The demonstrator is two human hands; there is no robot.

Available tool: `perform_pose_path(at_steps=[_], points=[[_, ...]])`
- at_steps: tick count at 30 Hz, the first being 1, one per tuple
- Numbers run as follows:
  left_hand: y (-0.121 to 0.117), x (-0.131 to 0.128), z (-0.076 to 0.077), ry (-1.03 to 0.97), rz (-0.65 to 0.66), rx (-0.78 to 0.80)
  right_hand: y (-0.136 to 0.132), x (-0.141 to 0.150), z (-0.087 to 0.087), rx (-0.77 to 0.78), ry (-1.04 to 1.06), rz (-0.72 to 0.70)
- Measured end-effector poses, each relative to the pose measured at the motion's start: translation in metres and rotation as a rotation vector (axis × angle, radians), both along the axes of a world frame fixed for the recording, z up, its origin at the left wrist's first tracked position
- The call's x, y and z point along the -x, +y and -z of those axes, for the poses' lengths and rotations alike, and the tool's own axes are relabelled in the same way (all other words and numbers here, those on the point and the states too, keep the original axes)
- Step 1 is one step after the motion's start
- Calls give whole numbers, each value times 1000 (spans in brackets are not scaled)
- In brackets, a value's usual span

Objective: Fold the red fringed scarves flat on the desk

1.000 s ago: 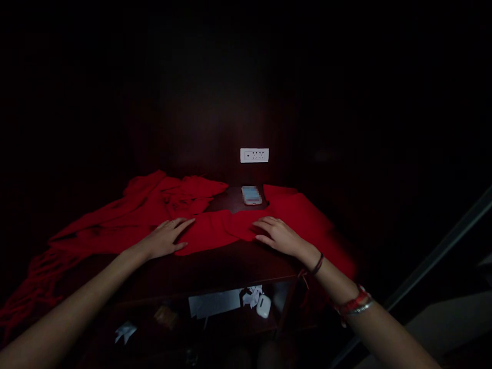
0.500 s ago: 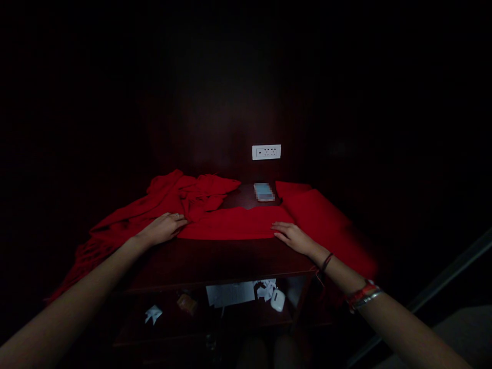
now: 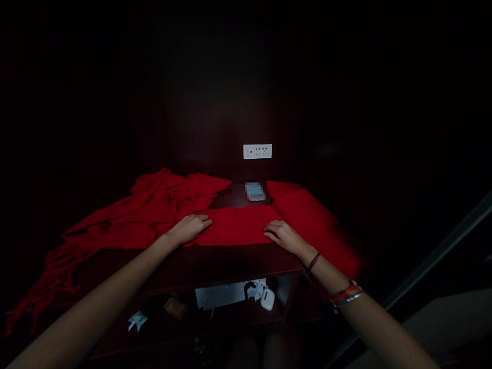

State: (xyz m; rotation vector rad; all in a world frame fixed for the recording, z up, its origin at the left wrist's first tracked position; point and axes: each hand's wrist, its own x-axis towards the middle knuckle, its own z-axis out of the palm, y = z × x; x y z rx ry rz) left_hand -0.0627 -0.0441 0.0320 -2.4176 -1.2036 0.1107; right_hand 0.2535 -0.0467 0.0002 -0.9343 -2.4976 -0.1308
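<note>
A red scarf (image 3: pixel 238 225) with a fringed end lies across the dark wooden tabletop (image 3: pixel 230 256). Its middle is a flat, narrow strip along the front, its left part is bunched and loose, and its right part lies flat and slants toward me. My left hand (image 3: pixel 191 227) rests palm down on the left end of the strip, fingers stretched out over the cloth. On the strip's right end lies my right hand (image 3: pixel 283 236), its fingers extended and slightly apart. Both hands touch the scarf; the undersides of their fingers are hidden.
Behind the strip lies a blurred, light blue flat object (image 3: pixel 255 191), below a white wall socket (image 3: pixel 257 151). An open shelf under the top holds crumpled paper (image 3: pixel 137 321), a brownish packet (image 3: pixel 175 307), a paper sheet (image 3: pixel 220 296) and a white earbud case (image 3: pixel 267 299).
My left hand has slid right along the strip, closer to my right hand. The loose left part now lies more spread, with its fringe showing. The view has shifted slightly right.
</note>
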Motion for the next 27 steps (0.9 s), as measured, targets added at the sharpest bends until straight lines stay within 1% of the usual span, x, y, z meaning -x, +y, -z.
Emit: perform_pose_path(at_steps=[3,7,10,14,16,18,20,22,27], points=[[1,9,-1,-5,-23,-1,-1,1,-2,2,-29,-42],[1,17,-2,-68,-112,-34,-4,1,-6,-10,-63,-43],[0,17,-12,-200,-140,-96,-6,0,-8,-24,-86,-37],[-2,16,-35,-365,-69,-148,-9,-2,-13,-61,-132,-26],[-6,18,-42,-367,-15,-134,-10,-3,-16,-80,-160,5],[-13,22,-44,-319,38,-90,-13,-6,-20,-87,-155,32],[-22,28,-38,-273,62,-40,-16,-10,-22,-86,-117,48],[-32,34,-27,-252,47,-4,-20,-15,-22,-77,-100,40],[-45,46,15,-172,35,130,-29,-20,-11,-30,-212,-42]])
